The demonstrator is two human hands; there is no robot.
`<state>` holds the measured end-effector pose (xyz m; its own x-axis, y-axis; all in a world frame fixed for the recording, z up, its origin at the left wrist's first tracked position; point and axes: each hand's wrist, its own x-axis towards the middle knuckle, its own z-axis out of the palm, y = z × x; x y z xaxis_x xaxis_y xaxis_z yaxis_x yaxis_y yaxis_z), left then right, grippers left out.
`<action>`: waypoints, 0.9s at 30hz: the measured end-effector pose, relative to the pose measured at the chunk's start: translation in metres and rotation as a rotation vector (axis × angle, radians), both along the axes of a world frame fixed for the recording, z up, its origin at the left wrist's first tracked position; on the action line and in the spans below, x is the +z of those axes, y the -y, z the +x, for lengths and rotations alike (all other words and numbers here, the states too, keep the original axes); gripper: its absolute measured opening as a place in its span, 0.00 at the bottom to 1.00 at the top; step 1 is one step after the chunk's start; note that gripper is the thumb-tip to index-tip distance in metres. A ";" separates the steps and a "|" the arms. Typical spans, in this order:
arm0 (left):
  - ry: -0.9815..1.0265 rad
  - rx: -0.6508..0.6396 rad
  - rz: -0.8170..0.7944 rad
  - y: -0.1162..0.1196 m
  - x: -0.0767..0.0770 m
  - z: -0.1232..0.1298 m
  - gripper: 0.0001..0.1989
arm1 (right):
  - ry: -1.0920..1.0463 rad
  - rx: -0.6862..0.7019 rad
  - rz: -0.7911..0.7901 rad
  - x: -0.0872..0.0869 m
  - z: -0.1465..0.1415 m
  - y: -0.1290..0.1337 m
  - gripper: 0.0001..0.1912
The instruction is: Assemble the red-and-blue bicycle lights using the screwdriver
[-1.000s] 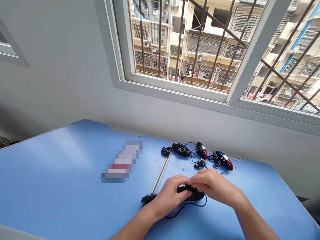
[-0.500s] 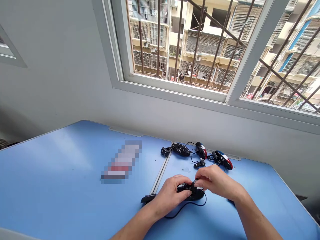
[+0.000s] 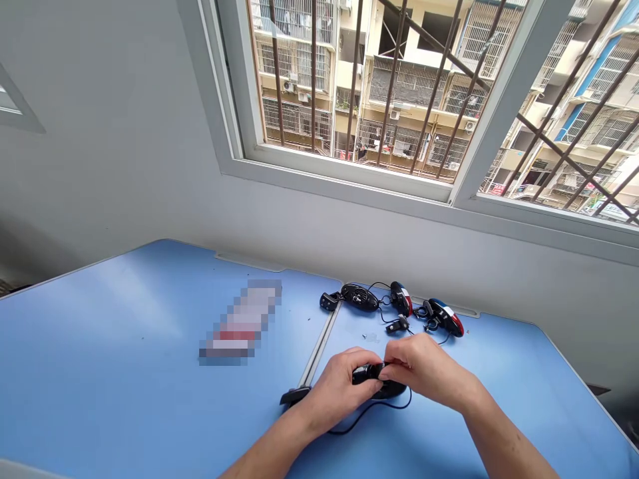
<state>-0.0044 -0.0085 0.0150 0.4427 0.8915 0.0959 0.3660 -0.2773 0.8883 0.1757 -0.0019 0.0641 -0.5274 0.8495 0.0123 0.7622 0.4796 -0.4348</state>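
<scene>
My left hand (image 3: 339, 392) grips a black computer mouse (image 3: 392, 390) from the left, with its thin black cord (image 3: 372, 417) looping below on the table. My right hand (image 3: 422, 369) comes in from the right, its fingertips pinching the top of the mouse and hiding most of it. A small black piece (image 3: 294, 396) lies by my left wrist. Beyond my hands are an opened black mouse (image 3: 358, 297), two mouse shells with red, white and blue markings (image 3: 401, 299) (image 3: 445, 317), and small black parts with tangled wires (image 3: 398, 324).
The blue table (image 3: 124, 319) has a metal seam strip (image 3: 318, 349) running across it. A pixelated, blurred object (image 3: 239, 322) lies left of the strip. A grey wall and a barred window (image 3: 349, 86) stand beyond the table's far edge.
My right hand has shifted slightly left and down, its fingers now covering more of the mouse. The parts on the table have not moved; the view has drifted slightly.
</scene>
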 end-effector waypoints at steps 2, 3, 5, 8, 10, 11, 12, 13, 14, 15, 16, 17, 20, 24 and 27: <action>0.007 -0.001 0.017 0.000 -0.001 0.000 0.09 | 0.004 0.005 -0.002 0.001 -0.001 0.000 0.11; 0.013 0.001 0.025 0.000 -0.002 0.001 0.09 | 0.003 0.007 -0.002 0.002 -0.002 0.000 0.11; 0.035 0.003 0.030 0.001 -0.003 0.001 0.10 | 0.000 0.013 0.001 0.002 -0.002 0.000 0.12; 0.052 0.007 0.024 0.001 -0.004 0.001 0.11 | -0.015 0.025 0.004 0.002 -0.002 -0.001 0.11; 0.051 0.008 0.024 0.002 -0.004 0.001 0.10 | -0.025 0.033 0.007 0.002 -0.002 -0.002 0.11; 0.052 0.009 0.026 0.001 -0.004 0.001 0.10 | -0.026 0.034 0.009 0.002 -0.002 -0.001 0.10; 0.054 0.010 0.026 0.001 -0.004 0.001 0.09 | -0.026 0.033 0.010 0.002 -0.002 -0.001 0.10; 0.053 0.012 0.026 0.001 -0.004 0.001 0.09 | -0.025 0.032 0.005 0.002 -0.001 -0.001 0.09; 0.050 0.016 0.025 0.001 -0.004 0.001 0.09 | -0.029 0.032 -0.004 0.003 0.000 -0.002 0.08; 0.042 0.020 0.024 0.001 -0.004 0.001 0.09 | -0.042 0.031 -0.019 0.003 0.002 -0.003 0.05; 0.036 0.025 0.022 0.001 -0.004 0.001 0.09 | -0.068 0.029 -0.038 0.003 0.004 -0.005 0.02; 0.033 0.031 0.018 0.001 -0.004 0.001 0.09 | -0.106 0.022 -0.057 0.002 0.006 -0.007 0.02; 0.047 0.050 0.004 0.001 -0.004 0.003 0.08 | -0.198 -0.036 -0.064 -0.002 0.009 -0.019 0.06; 0.050 0.074 -0.017 0.000 -0.004 0.002 0.07 | -0.114 -0.076 0.030 -0.014 -0.005 -0.039 0.09; 0.027 0.095 -0.016 -0.005 -0.002 -0.002 0.08 | -0.038 -0.066 0.059 -0.024 -0.022 -0.053 0.09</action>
<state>-0.0063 -0.0039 0.0130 0.3533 0.9309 0.0923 0.3661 -0.2284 0.9021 0.1535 0.0510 0.0405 -0.4682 0.8798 0.0820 0.7767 0.4540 -0.4366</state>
